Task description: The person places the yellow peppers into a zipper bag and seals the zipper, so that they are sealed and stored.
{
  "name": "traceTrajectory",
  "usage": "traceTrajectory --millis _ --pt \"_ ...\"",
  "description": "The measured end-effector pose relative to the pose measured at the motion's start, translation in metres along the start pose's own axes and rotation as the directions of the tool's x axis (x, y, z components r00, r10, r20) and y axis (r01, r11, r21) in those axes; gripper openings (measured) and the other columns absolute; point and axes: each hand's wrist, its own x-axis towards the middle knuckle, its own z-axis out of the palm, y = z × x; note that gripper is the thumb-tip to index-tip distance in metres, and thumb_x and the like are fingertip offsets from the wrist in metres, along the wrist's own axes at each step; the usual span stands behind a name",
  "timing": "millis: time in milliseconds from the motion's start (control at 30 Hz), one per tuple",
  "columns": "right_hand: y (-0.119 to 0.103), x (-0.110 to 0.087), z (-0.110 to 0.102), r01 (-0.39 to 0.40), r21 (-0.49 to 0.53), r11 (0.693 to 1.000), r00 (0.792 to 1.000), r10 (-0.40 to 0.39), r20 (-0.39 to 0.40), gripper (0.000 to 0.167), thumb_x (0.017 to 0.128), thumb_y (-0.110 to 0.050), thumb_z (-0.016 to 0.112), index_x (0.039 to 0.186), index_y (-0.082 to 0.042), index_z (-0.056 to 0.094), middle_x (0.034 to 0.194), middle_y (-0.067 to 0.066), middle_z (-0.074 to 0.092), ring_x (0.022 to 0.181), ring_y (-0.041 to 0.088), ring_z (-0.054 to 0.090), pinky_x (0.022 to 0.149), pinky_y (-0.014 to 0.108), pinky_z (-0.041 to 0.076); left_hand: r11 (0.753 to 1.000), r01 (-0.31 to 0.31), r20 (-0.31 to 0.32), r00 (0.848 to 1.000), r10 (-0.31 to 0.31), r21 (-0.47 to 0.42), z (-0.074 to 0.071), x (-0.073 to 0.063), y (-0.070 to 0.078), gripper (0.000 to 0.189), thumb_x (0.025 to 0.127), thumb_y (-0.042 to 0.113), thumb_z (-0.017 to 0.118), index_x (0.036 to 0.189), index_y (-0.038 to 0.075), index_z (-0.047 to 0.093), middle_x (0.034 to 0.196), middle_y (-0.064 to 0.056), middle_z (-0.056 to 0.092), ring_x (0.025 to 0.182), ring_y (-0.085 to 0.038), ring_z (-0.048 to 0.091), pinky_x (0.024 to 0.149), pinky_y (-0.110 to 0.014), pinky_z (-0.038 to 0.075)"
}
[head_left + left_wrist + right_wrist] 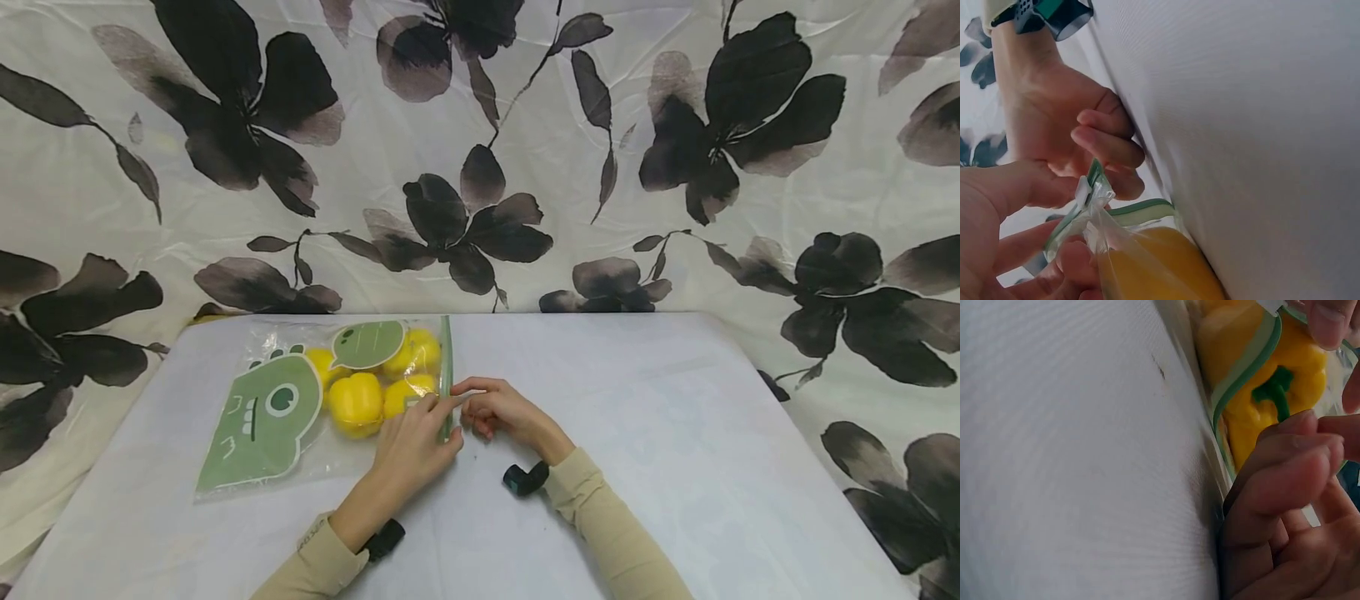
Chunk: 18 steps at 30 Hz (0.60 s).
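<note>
A clear zip bag [320, 475] with a green cartoon creature printed on it lies flat at the table's left. Several yellow bell peppers [357, 406] fill its right half. At the green-edged mouth, my left hand [416, 446] pinches the rim near a small white tab. My right hand [513, 421] meets the same rim from the right, thumb side up, lower fingers curled against the table; overlapping fingers partly hide its hold. In the right wrist view, a yellow pepper [1313, 375] with a green stem shows behind the rim. The right fingers [1279, 481] lie just below.
White cloth covers the table [675, 400], which continues to the right of both hands. Behind and beside it hangs a floral curtain [600, 183]. Dark cameras are strapped at both wrists, including the right wrist camera [525, 479].
</note>
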Motion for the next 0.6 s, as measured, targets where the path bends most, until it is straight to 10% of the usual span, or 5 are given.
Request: traceTrajectory --millis 300,600 --pt "-0.003 -0.001 0.001 -0.023 -0.068 0.997 1.000 0.024 0.019 0.036 0.085 -0.002 0.054 0.121 -0.003 0.062 0.062 0.001 0.052 0.048 0.012 0.037 0.045 0.025 0.030 0.998 -0.058 -0.036 0.998 0.058 -0.010 0.000 -0.001 0.000 0.040 0.078 0.019 0.075 0.117 0.014 0.070 0.081 -0.004 0.059 0.046 -0.011 0.032 0.039 -0.024 0.026" --pt "-0.006 -0.003 0.001 0.017 -0.126 0.992 1.000 -0.014 0.028 0.047 0.088 -0.003 0.049 0.135 0.000 0.057 0.073 0.007 0.059 0.052 0.014 0.043 0.049 0.026 0.036 0.996 0.017 0.131 0.991 -0.006 -0.089 -0.019 -0.005 -0.003 0.041 0.086 0.019 0.070 0.126 0.013 0.065 0.075 0.005 0.052 0.053 -0.008 0.038 0.045 -0.023 0.031"
